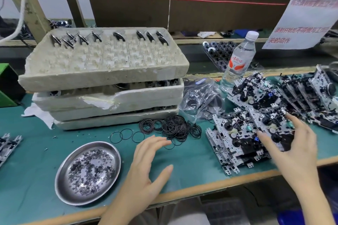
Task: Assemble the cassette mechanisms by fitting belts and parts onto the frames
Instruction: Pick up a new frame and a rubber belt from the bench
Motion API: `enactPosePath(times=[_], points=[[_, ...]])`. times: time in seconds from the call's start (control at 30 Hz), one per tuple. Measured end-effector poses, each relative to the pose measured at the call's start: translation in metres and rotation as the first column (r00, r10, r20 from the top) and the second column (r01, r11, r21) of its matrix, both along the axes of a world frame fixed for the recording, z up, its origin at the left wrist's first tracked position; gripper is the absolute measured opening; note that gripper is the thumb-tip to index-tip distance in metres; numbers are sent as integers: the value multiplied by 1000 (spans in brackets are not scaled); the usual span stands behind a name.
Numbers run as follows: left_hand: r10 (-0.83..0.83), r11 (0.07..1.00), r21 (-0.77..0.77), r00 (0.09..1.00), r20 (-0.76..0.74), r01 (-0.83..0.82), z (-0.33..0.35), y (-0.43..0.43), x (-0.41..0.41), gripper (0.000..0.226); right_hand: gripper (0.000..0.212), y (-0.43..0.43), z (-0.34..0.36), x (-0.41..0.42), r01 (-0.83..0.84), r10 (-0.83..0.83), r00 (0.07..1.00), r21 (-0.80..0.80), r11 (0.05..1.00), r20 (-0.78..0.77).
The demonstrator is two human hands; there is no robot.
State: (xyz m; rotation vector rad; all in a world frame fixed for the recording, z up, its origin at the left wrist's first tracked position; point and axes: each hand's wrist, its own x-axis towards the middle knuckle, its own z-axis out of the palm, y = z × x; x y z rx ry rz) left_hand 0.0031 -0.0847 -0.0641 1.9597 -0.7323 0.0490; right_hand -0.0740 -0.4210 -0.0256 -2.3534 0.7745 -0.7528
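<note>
Sitting left on the green tabletop (pixel 193 159), a steel dish (pixel 63 186) holds tiny washers (pixel 87 171). Beside it the left hand (pixel 146 166) is spread, relaxed and empty, near the pile of black belts (pixel 173 128). Farther right, the right hand (pixel 296 150) lays straight fingers on the stacked frames (pixel 236 144)

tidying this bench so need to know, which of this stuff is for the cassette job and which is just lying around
For the job:
stacked frames
pile of black belts
steel dish of small rings
foam trays holding flywheels

Lying about:
water bottle
paper notice
green box
</note>
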Motion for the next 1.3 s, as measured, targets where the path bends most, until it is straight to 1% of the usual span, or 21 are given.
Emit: enactPosePath(times=[0.13, 0.23, 0.3, 0.43, 0.53, 0.63, 0.77, 0.83, 0.9, 1.0, 1.03, 1.1, 1.17, 1.23, 1.27, 1.3], points=[[-37, 999, 0, 999, 9, 37, -3, -13, 1, 41, 82, 3, 2, -3, -10, 10, 1000, 9, 1000, 25], [-58, 998, -12, 998, -12, 57, -4, -21, 0, 41, 80, 4, 1, -4, -23, 23, 997, 3, 1000, 80], [-79, 997, -21, 996, -33, 78, -2, -28, -1, 43, 78, 4, 0, -3, 6, -5, 992, -14, 1000, 122], [-213, 977, -41, 967, -138, 209, 5, -56, -3, 54, 77, 4, -3, 1, 90, -75, 982, -78, 993, 175], [-328, 945, -90, 905, -272, 316, 10, -86, -8, 74, 78, -1, -5, 2, 83, -69, 980, -68, 994, 188], [-356, 933, -94, 860, -366, 347, 12, -112, -16, 87, 79, -6, -4, 2, 84, -70, 980, -67, 994, 186], [-356, 931, -75, 847, -394, 357, 11, -134, -25, 88, 77, -2, -5, 6, 120, -99, 976, -101, 988, 194], [-352, 933, -82, 845, -403, 350, 11, -139, -28, 90, 74, -2, -5, 8, 152, -139, 960, -37, 988, 244], [-349, 935, -98, 843, -409, 340, 11, -142, -28, 91, 71, -4, -3, 9, 174, -187, 933, 68, 982, 308], [-345, 937, -103, 839, -421, 333, 9, -143, -29, 93, 63, -10, -2, 9, 125, -206, 888, 217, 968, 412], [-343, 938, -105, 837, -426, 331, 8, -144, -29, 94, 59, -11, 0, 9, 91, -220, 857, 282, 955, 466], [-338, 940, -116, 838, -428, 320, 9, -145, -29, 95, 53, -19, 4, 8, 31, -285, 765, 409, 912, 577], [-335, 942, -123, 842, -422, 313, 10, -146, -28, 95, 49, -33, 8, 2, 28, -392, 661, 501, 865, 640], [-332, 943, -114, 847, -415, 314, 11, -148, -28, 95, 50, -58, 7, -9, 102, -518, 600, 584, 805, 610], [-335, 941, -110, 846, -413, 319, 12, -148, -28, 94, 57, -71, 4, -16, 150, -580, 583, 626, 765, 569], [-341, 939, -108, 845, -412, 326, 12, -148, -27, 94, 68, -84, -1, -23, 173, -625, 583, 672, 720, 519]])
